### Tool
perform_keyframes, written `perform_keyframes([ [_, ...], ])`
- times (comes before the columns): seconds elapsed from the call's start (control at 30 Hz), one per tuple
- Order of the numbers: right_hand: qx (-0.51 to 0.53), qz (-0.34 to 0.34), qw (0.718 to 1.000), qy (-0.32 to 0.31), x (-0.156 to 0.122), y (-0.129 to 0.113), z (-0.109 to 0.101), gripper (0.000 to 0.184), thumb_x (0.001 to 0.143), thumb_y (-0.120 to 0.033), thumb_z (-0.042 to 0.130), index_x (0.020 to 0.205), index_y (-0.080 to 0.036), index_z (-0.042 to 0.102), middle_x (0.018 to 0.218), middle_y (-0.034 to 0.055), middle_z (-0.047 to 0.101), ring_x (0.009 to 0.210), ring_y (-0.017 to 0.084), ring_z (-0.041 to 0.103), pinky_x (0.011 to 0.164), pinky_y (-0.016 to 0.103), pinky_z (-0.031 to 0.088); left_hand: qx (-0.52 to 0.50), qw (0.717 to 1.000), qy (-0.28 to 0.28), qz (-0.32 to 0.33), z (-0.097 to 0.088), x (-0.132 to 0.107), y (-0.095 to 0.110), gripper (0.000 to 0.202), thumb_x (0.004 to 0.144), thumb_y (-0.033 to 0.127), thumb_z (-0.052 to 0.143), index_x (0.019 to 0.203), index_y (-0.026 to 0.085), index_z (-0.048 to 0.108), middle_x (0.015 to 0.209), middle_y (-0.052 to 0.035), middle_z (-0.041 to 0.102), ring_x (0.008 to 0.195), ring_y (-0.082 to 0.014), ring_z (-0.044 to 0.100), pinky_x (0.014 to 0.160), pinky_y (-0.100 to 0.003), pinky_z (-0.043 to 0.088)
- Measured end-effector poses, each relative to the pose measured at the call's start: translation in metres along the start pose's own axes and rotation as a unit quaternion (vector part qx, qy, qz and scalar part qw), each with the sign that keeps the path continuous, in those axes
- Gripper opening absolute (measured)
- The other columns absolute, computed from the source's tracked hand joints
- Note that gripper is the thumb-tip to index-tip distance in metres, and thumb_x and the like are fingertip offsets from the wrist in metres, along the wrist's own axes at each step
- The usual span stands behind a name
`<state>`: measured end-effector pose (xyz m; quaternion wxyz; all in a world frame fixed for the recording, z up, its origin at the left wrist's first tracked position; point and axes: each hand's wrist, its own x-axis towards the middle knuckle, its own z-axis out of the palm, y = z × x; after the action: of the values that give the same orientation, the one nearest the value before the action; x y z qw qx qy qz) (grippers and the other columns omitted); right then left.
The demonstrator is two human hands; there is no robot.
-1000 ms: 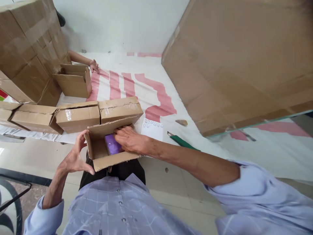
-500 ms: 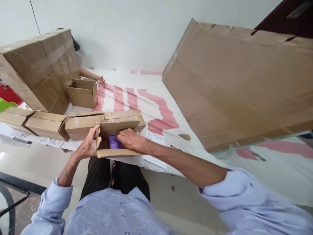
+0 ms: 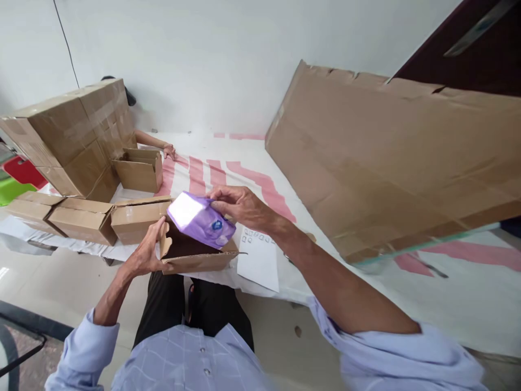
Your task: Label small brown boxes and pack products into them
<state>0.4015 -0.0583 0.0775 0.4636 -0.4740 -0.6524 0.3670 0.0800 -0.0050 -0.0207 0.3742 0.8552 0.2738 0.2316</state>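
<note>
My right hand (image 3: 240, 205) pinches a purple soft packet (image 3: 201, 219) by its right end and holds it just above a small open cardboard box (image 3: 195, 262). My left hand (image 3: 147, 251) grips the box's left flap and steadies it at the table edge over my lap. The inside of the box is dark and mostly hidden behind the packet.
Closed small cartons (image 3: 77, 220) line the table to the left, with a stack of taped big boxes (image 3: 71, 133) behind. Another person's hand (image 3: 169, 150) rests by an open carton (image 3: 140, 169). A large cardboard sheet (image 3: 386, 163) leans at right. A paper sheet (image 3: 258, 258) lies beside my box.
My right hand was inside the box on the purple packet; it has now lifted the packet out and up. My left hand stays on the box flap.
</note>
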Motion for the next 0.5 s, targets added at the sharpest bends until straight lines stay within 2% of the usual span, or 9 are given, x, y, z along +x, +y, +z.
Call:
perform_keyframes([
  [0.07,0.061,0.028,0.997,0.035,0.007,-0.002,-0.008,0.034,0.081,-0.052,0.082,0.085,-0.021,0.067,0.085,0.0002,0.070,0.077,0.016,0.064,0.075,0.032,0.055,0.020,1.000,0.004,-0.004,-0.008,-0.005,0.008,0.143,0.064,0.036,0.102,0.175,0.032,0.012,0.170,-0.0206,0.032,0.157,-0.0453,0.039,0.122,-0.065,0.046],
  [0.2,0.179,0.053,0.981,0.046,0.021,-0.009,-0.007,0.039,0.075,-0.052,0.089,0.086,-0.021,0.068,0.077,-0.0041,0.066,0.068,0.011,0.060,0.067,0.026,0.052,0.026,0.996,0.081,0.029,-0.043,0.000,0.034,0.107,0.080,0.046,0.092,0.169,0.035,0.033,0.169,-0.0179,0.039,0.154,-0.0425,0.045,0.117,-0.062,0.053],
  [0.27,0.217,0.066,0.974,0.014,0.029,-0.015,0.001,0.040,0.074,-0.050,0.092,0.088,-0.020,0.071,0.076,-0.0036,0.067,0.063,0.010,0.058,0.061,0.024,0.049,-0.001,0.992,0.104,0.069,-0.063,0.017,0.051,0.105,0.080,0.050,0.093,0.168,0.038,0.037,0.171,-0.0156,0.040,0.154,-0.0423,0.046,0.115,-0.059,0.055],
  [0.37,0.254,0.089,0.962,-0.051,0.042,-0.022,0.014,0.039,0.075,-0.048,0.093,0.094,-0.019,0.075,0.078,-0.0003,0.072,0.062,0.012,0.059,0.058,0.025,0.049,-0.053,0.990,0.063,0.117,-0.082,0.053,0.072,0.111,0.068,0.048,0.101,0.164,0.036,0.045,0.171,-0.0141,0.044,0.153,-0.0436,0.048,0.114,-0.054,0.056],
  [0.43,0.276,0.082,0.955,-0.066,0.050,-0.023,0.019,0.042,0.078,-0.052,0.090,0.101,-0.020,0.076,0.086,0.0030,0.076,0.069,0.016,0.065,0.060,0.028,0.053,-0.112,0.988,0.032,0.103,-0.086,0.077,0.077,0.099,0.067,0.047,0.101,0.154,0.026,0.059,0.155,-0.0153,0.061,0.139,-0.0418,0.061,0.107,-0.049,0.060],
  [0.5,0.305,0.056,0.949,-0.052,0.058,-0.020,0.020,0.051,0.084,-0.066,0.081,0.110,-0.023,0.075,0.099,0.0063,0.079,0.083,0.023,0.072,0.068,0.033,0.060,-0.183,0.979,0.066,0.066,-0.086,0.097,0.074,0.085,0.070,0.049,0.099,0.143,0.020,0.066,0.132,-0.0134,0.074,0.120,-0.0360,0.072,0.096,-0.044,0.064],
])
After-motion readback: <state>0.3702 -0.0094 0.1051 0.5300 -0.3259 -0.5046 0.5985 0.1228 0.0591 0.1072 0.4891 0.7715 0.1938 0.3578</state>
